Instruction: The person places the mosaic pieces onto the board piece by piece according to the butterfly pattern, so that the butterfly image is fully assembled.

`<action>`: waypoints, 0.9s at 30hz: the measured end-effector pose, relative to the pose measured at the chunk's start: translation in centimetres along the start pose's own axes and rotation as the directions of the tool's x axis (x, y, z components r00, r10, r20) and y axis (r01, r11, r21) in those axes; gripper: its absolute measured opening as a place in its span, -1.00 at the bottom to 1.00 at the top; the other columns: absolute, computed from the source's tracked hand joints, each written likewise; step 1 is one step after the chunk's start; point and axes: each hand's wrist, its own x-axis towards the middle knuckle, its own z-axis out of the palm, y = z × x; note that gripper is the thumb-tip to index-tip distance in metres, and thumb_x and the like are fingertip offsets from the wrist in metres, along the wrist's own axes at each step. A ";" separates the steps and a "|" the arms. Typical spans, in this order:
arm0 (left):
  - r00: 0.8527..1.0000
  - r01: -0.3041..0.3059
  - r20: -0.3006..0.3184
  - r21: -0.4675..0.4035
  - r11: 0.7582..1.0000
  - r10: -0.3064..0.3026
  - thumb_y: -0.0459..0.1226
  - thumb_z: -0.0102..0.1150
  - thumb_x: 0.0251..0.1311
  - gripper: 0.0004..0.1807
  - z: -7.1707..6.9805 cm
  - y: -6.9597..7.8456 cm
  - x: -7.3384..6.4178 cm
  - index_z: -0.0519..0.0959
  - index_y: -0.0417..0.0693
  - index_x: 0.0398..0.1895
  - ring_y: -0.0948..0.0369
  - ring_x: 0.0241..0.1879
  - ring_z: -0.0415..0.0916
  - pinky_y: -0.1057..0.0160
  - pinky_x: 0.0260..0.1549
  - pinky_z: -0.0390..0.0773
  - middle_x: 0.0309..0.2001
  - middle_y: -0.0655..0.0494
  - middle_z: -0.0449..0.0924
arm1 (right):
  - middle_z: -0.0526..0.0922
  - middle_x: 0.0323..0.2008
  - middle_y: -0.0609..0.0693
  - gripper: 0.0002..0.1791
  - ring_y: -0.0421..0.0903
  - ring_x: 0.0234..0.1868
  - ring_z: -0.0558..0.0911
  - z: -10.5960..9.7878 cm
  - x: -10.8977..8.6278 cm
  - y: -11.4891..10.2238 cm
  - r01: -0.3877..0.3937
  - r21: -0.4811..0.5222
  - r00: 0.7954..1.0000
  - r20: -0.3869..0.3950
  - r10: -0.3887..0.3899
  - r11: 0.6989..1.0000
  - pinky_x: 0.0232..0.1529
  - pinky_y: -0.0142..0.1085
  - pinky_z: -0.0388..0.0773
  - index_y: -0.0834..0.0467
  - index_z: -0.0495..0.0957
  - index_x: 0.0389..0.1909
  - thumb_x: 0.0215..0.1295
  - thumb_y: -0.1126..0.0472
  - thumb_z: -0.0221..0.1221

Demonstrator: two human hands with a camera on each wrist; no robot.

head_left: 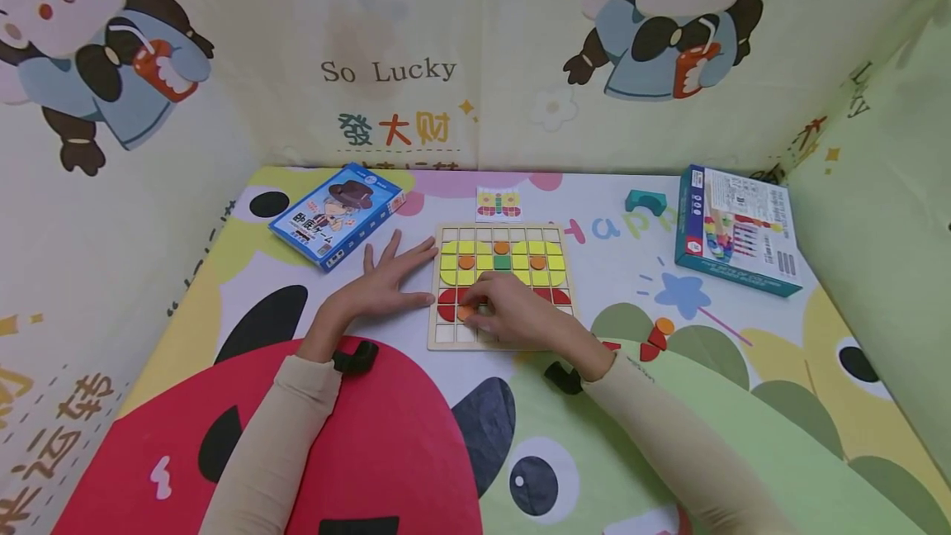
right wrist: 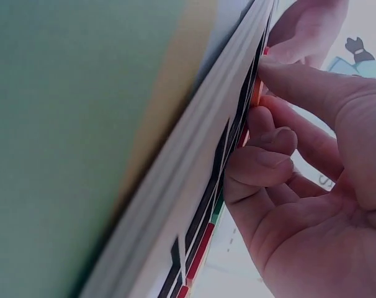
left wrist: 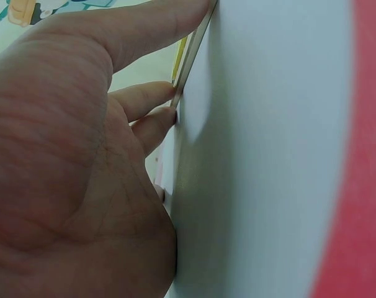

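Head view: left of the wooden grid board (head_left: 446, 341), a blue card box (head_left: 338, 215) lies on the worktop (head_left: 609, 262). The left hand (head_left: 386, 283) rests flat, fingers released, touching the board's left edge. The right hand (head_left: 513, 312) pinches an orange piece (head_left: 465, 314) on the board's lower rows. Right of the board, a teal box (head_left: 735, 229).

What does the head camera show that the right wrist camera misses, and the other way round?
Only the head view shows the whole wooden board with its yellow and red butterfly pattern, the left hand lying flat beside it, the blue card box, the pattern card and the loose red and orange pieces. Only the right wrist view shows the curled fingers from below, pinching an orange piece against the board's edge. Both show the right hand working on the board.
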 end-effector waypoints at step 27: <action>1.000 0.014 -0.002 -0.001 1.000 -0.014 0.13 0.33 0.29 0.01 0.0 -0.1 0.0 0.07 0.27 0.73 -0.19 0.73 -0.68 -0.53 0.47 -0.73 0.78 0.15 -0.15 | 0.71 -0.31 -0.12 -0.72 -0.17 -0.37 0.50 -3.4 -5.9 2.3 -0.048 0.021 0.992 -0.119 0.050 0.999 -0.37 -0.41 0.46 0.13 0.78 0.01 0.33 0.15 0.44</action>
